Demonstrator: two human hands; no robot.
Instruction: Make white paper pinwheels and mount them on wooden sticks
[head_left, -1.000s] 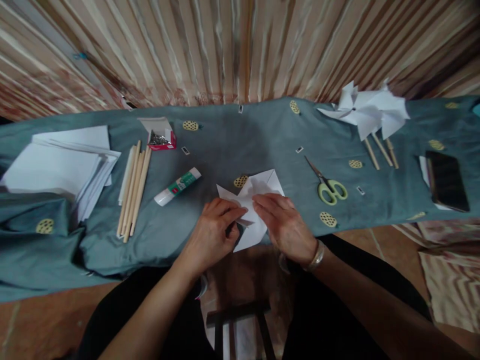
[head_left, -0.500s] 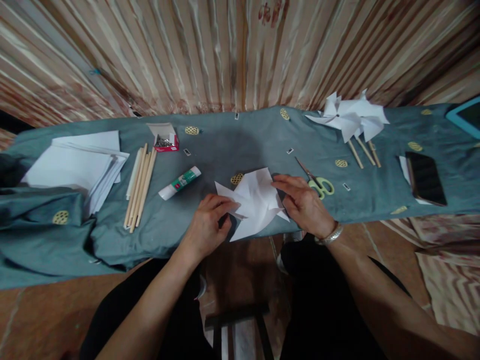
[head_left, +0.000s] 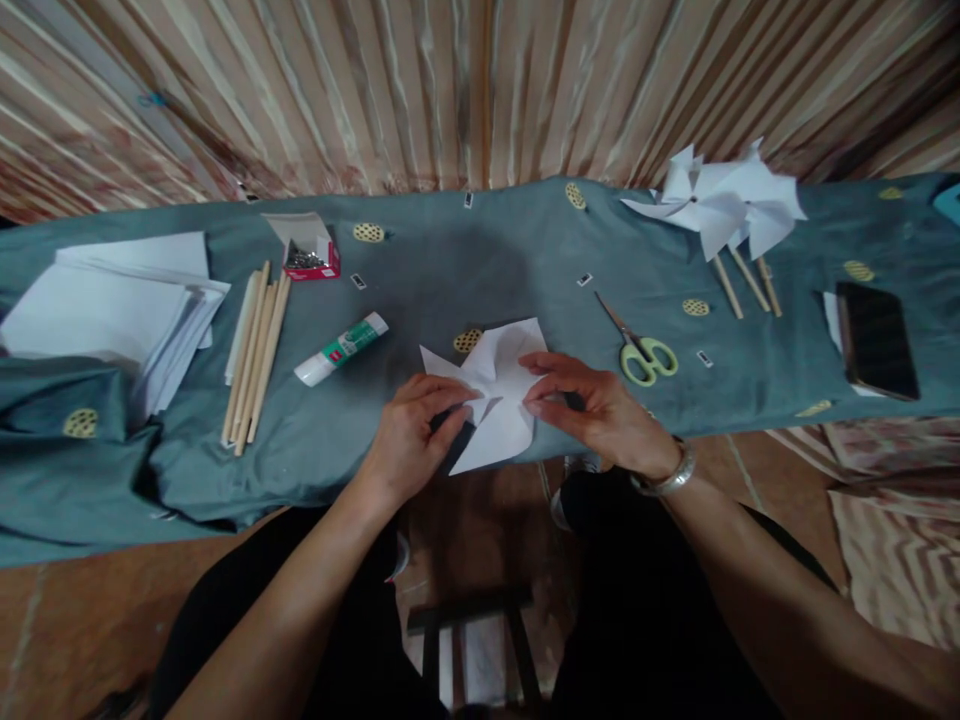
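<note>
A white paper pinwheel (head_left: 504,425) without a stick lies near the front edge of the cloth-covered table, its corners curled in toward the middle. My left hand (head_left: 416,425) pinches a folded flap at its left side between thumb and fingers. From the right, my right hand (head_left: 592,402) grips the pinwheel's right part, thumb and index finger close together on the paper. The green-handled scissors (head_left: 637,350) lie just beyond my right hand, with the blades pointing away. A glue stick (head_left: 341,350) rests to the left of the pinwheel.
Further left are several wooden sticks (head_left: 255,355), an open box of metal pins (head_left: 311,262) and a stack of white paper (head_left: 97,305). Finished-looking pinwheels on sticks (head_left: 724,205) lie at the back right. A phone (head_left: 876,340) is at the right. Behind the table hangs a striped curtain (head_left: 420,100).
My right hand has moved left over the paper and its fingers have closed on the pinwheel's right part. My left hand still pinches the left side. The camera view has shifted slightly.
</note>
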